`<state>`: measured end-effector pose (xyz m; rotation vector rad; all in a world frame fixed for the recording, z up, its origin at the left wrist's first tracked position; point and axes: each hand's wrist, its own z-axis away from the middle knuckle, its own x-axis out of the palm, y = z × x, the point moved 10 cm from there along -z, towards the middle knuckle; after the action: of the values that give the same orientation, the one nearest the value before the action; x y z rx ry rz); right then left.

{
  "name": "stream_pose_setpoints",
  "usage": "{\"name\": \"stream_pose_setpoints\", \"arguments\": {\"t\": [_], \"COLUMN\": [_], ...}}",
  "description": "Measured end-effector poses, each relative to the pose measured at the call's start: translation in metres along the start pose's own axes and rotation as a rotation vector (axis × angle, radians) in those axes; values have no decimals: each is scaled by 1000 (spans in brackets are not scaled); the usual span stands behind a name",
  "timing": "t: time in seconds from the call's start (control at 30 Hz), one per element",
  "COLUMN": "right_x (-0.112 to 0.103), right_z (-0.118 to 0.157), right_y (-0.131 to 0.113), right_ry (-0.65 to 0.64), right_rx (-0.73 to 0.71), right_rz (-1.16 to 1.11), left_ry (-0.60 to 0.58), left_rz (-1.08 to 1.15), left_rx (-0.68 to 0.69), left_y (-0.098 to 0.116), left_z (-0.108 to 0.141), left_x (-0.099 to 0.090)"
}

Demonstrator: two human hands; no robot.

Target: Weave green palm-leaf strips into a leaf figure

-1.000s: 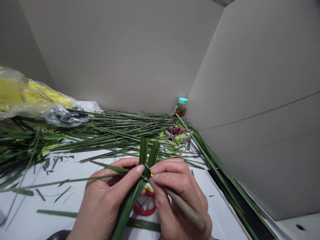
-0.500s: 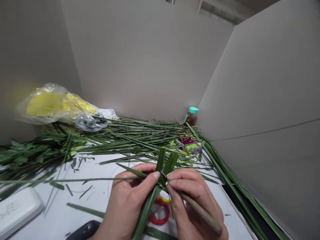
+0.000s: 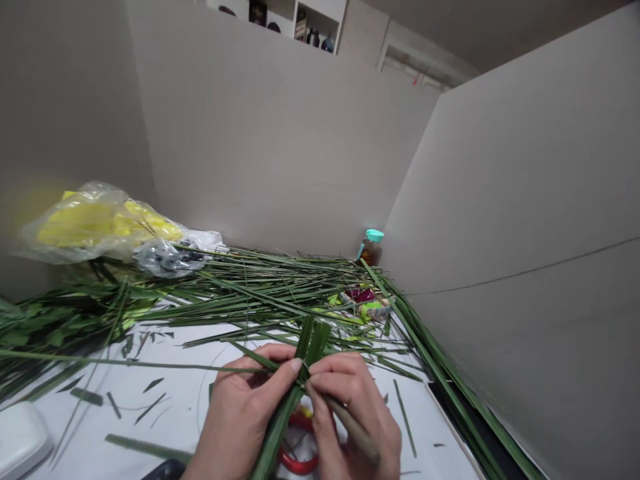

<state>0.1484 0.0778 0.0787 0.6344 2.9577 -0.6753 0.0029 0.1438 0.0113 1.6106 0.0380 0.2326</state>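
Folded green leaf strips (image 3: pixel 281 427) are pinched by my left hand (image 3: pixel 245 413), its thumb pressed on them near the crossing point. Two short leaf ends stand up above the fingers, and one long thin strip runs off to the left. My right hand (image 3: pixel 355 413) is closed round a brown-grey stick-like tool (image 3: pixel 353 427), its fingertips touching the leaves beside my left thumb. The tool's tip is hidden among fingers and leaf. Beneath the hands lie scissors with red handles (image 3: pixel 300 463), partly covered.
Long leaves (image 3: pixel 280 283) are heaped across the back of the white table (image 3: pixel 175 407). Behind are plastic bags with yellow contents (image 3: pixel 85 223) and a teal-lidded jar (image 3: pixel 371 248). A white case (image 3: pixel 20 437) is at left, a dark tray (image 3: pixel 470 427) at right.
The view has shifted, showing shelves over the partition. Both hands appear further left and slightly lower, still on the leaves. The tool's handle has moved along with my right hand.
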Motion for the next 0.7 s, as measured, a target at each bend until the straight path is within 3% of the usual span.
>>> {"name": "stream_pose_setpoints", "arguments": {"t": [0.23,0.47,0.7], "right_x": [5,9,17], "right_z": [5,8,15], "right_y": [-2,12,9], "right_ry": [-56,-72,-122], "right_rx": [-54,35,-39], "right_rz": [77,36,61], "left_ry": [27,52,57], "left_rz": [-82,-193,-205], "left_rx": [22,59,79], "left_y": [-4,-12,-14], "left_z": [-2,-12,-13], "left_x": [-4,-9,-8]}}
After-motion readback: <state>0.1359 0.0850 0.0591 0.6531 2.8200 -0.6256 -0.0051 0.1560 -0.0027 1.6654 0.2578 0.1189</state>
